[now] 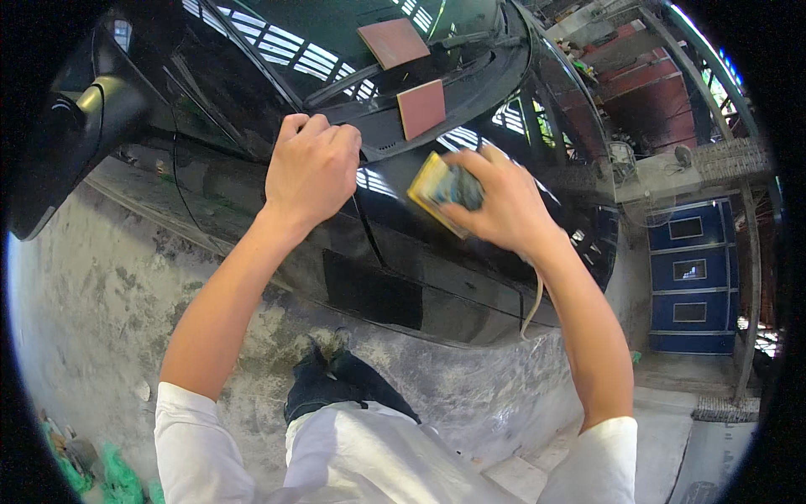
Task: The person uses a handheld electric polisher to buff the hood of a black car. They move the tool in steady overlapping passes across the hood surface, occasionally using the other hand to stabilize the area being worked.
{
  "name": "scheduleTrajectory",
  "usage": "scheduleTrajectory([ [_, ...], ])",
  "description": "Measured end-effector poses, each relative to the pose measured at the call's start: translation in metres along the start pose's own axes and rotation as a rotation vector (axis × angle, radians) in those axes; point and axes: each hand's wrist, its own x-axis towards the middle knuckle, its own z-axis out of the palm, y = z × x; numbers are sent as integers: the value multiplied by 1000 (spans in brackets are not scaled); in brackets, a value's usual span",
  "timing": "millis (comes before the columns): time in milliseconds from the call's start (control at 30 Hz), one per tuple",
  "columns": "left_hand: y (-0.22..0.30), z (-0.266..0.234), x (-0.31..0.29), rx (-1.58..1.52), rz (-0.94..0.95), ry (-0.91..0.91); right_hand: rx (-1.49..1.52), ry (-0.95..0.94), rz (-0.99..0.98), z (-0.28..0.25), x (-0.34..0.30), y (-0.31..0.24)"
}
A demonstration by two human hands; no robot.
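My left hand (312, 172) is closed with its fingers curled, over the black car (470, 277) at the base of the windshield. Whatever it may hold is hidden beneath the knuckles. To its right, my right hand (495, 197) grips a yellow and blue block (432, 186), held by thumb and fingers above the car's glossy dark panel. The block is smeared by motion, so I cannot tell its kind or whether it touches the panel. Two flat reddish-brown squares lie beyond my hands: one square (421, 110) at the windshield's base, another square (394, 43) on the glass.
The car's side mirror (92, 126) sticks out at the far left. A pale cord (532, 307) hangs by the car's side near my right forearm. Stained concrete floor (210, 286) runs around my feet. A blue panelled door (692, 273) stands at the right; green netting (122, 475) lies lower left.
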Motion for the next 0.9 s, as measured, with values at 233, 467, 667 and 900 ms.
scheduleTrajectory([
  [233,3,-5,0,3,-25,35,58,80,-105,7,-6,22],
  [467,2,-10,0,25,-35,33,56,172,-144,10,17,-10],
  [667,4,-9,0,41,-52,70,93,77,43,17,-17,-18],
  [900,-2,-11,-6,-47,-32,43,108,218,116,15,6,-67],
])
